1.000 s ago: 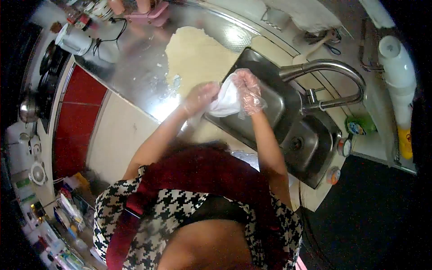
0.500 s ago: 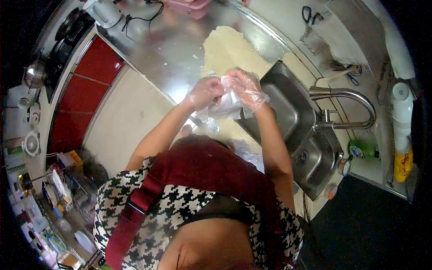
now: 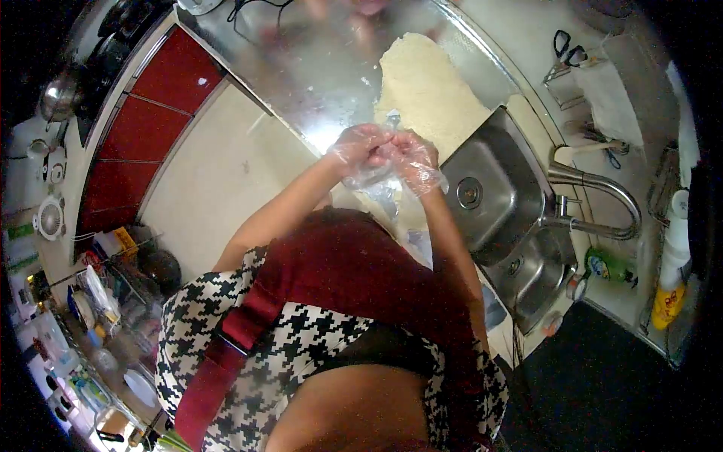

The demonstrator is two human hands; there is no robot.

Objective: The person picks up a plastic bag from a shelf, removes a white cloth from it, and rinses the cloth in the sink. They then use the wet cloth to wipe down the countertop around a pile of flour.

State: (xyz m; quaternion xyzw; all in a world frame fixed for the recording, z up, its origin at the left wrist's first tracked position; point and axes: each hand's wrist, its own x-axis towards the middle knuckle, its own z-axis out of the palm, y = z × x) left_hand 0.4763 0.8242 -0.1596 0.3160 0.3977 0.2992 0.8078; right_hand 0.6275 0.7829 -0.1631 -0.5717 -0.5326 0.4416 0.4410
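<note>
My left hand and my right hand, both in clear plastic gloves, meet in front of me over the counter edge. Their fingers are closed and pinched together around what looks like a thin, whitish plastic bag. A pale tip of the bag pokes up above the fingertips; the rest is largely hidden by the fingers and gloves. Just beyond the hands, a flat sheet of pale yellow dough lies on the steel worktop. Shiny, crumpled plastic shows below the hands, hard to tell from the gloves.
Right of my hands is a double steel sink with a curved tap. Scissors stand in a wire rack behind it. A green bottle and a yellow-labelled bottle are at the right. Red cabinet doors line the left.
The view has shifted, so the worktop and sink sit differently in it. The white bag showed broadly between the hands before; now the fingers are closer together and cover most of it.
</note>
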